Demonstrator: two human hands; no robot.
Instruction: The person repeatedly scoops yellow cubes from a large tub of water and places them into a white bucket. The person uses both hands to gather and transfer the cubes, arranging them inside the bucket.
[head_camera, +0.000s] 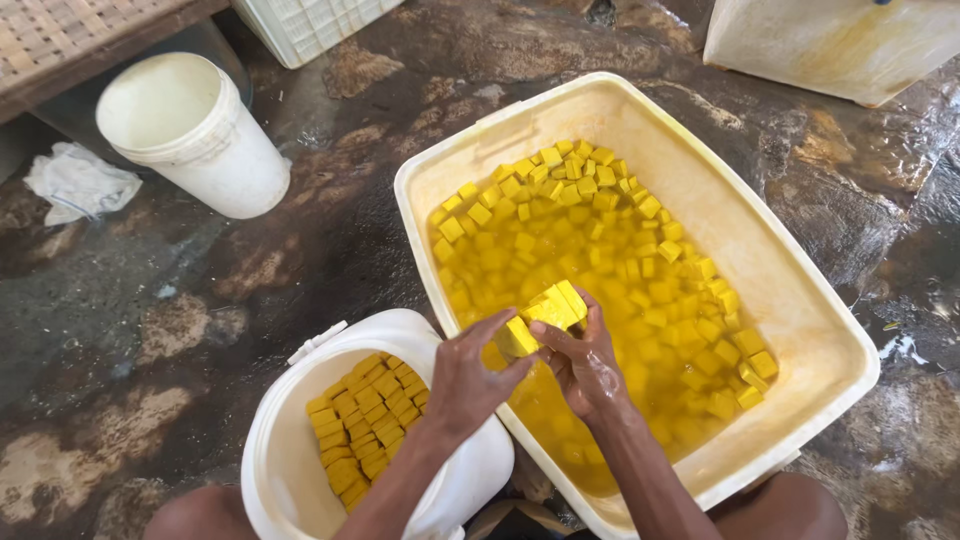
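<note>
A large cream tub (800, 300) holds yellow liquid with many yellow cubes (560, 220) floating in it. Above its near edge, my left hand (468, 378) grips one yellow cube (517, 338). My right hand (585, 365) holds several stacked yellow cubes (558, 305) just above the liquid. Both hands touch at the cubes. At the lower left stands a white bucket (290, 450) with yellow cubes packed in neat rows (362, 425).
An empty white bucket (190, 135) stands at the upper left beside a crumpled white cloth (75, 180). A white crate (305, 25) and a woven surface (70, 35) lie at the top. A cream container (830, 40) is at the top right. The floor is wet stone.
</note>
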